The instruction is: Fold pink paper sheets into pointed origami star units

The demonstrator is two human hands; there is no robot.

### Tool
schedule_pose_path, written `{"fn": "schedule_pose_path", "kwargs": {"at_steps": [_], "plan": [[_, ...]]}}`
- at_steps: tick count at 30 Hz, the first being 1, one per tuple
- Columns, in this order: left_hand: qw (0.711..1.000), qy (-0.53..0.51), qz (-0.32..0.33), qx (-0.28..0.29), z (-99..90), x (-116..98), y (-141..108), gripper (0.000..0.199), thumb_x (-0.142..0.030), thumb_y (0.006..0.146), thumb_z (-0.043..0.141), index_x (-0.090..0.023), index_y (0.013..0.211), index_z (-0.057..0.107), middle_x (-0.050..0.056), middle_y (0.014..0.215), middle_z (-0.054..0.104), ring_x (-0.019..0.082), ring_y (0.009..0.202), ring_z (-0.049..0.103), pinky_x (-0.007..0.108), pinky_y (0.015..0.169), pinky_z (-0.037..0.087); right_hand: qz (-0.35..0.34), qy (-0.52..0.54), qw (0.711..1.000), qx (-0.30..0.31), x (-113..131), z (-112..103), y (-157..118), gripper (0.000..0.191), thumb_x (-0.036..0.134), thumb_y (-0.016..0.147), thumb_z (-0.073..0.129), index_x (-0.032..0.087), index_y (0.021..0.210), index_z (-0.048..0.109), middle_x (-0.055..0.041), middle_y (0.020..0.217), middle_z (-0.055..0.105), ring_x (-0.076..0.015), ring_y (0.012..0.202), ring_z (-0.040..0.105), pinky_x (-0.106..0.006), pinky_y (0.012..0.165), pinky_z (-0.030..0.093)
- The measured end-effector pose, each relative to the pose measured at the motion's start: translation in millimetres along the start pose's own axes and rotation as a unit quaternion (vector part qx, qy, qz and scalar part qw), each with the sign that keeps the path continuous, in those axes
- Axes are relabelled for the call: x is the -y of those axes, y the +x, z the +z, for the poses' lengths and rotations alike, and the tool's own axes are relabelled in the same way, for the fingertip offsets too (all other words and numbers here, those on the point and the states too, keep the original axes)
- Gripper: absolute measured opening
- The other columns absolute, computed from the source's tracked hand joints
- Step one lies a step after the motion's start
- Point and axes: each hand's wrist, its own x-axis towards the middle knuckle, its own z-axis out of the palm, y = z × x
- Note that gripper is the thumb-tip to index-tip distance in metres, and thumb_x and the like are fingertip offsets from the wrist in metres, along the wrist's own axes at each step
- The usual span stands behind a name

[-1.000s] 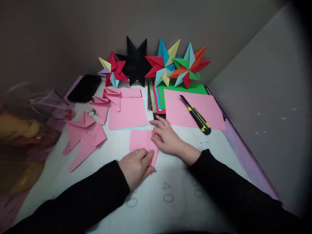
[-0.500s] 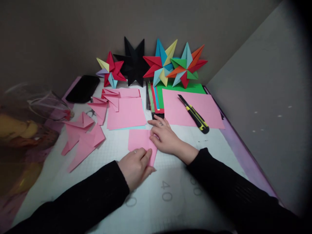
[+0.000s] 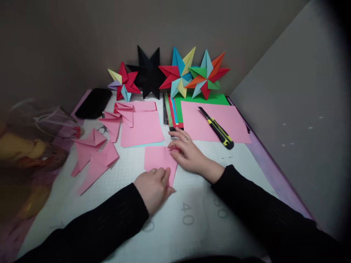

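Observation:
A partly folded pink paper [image 3: 155, 157] lies on the white gridded mat at the centre, its right side slanting in. My left hand [image 3: 153, 188] grips the paper's lower corner between thumb and curled fingers. Over the upper right edge rests my right hand [image 3: 189, 153], its fingers spread and its fingertips touching the paper. The part of the fold under the fingers is hidden. Several folded pink pieces [image 3: 102, 160] lie to the left, and a stack of pink sheets [image 3: 142, 128] is just behind the paper.
A yellow-and-black cutter [image 3: 218, 129] lies on a large pink sheet [image 3: 189, 117] at the back right. Folded paper stars [image 3: 179, 75] lean on the wall. A black phone [image 3: 93, 103] and a clear plastic item [image 3: 59, 120] are at the left. Small scissors handles [image 3: 102, 129] show among the folded pieces.
My right hand has lifted slightly and its fingers have shifted right along the paper's edge. My left hand keeps its hold at the lower corner. The view has tilted slightly.

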Motion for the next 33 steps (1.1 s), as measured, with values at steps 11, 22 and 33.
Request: {"fn": "schedule_pose_path", "kwargs": {"at_steps": [11, 22, 33], "plan": [[1.000, 0.009, -0.006, -0.009, 2.3, 4, -2, 0.054, -0.048, 0.084, 0.056, -0.010, 0.123, 0.055, 0.010, 0.087, 0.067, 0.025, 0.074, 0.062, 0.035, 0.060, 0.050, -0.163, -0.095, 0.975, 0.118, 21, -15, -53, 0.026, 0.029, 0.088, 0.051, 0.020, 0.108, 0.065, -0.0053, 0.078, 0.052, -0.0213, 0.078, 0.041, -0.042, 0.079, 0.037], [0.999, 0.024, 0.008, -0.040, 4.9, 5, -2, 0.053, -0.047, 0.084, 0.056, -0.008, 0.120, 0.056, 0.009, 0.081, 0.066, 0.024, 0.067, 0.062, 0.034, 0.054, 0.050, 0.032, -0.201, 0.979, 0.033, -26, -15, -31, 0.030, 0.031, 0.089, 0.051, 0.021, 0.112, 0.067, -0.0096, 0.081, 0.055, -0.0256, 0.084, 0.045, -0.044, 0.079, 0.036], [0.999, 0.015, -0.001, -0.028, 5.3, 6, -4, 0.057, -0.051, 0.085, 0.053, -0.011, 0.125, 0.053, 0.009, 0.086, 0.066, 0.024, 0.075, 0.062, 0.035, 0.061, 0.050, -0.130, -0.104, 0.986, 0.020, 5, -15, -49, 0.037, 0.016, 0.084, 0.049, 0.019, 0.121, 0.056, -0.0100, 0.095, 0.059, -0.0252, 0.092, 0.049, -0.044, 0.080, 0.042]]}}
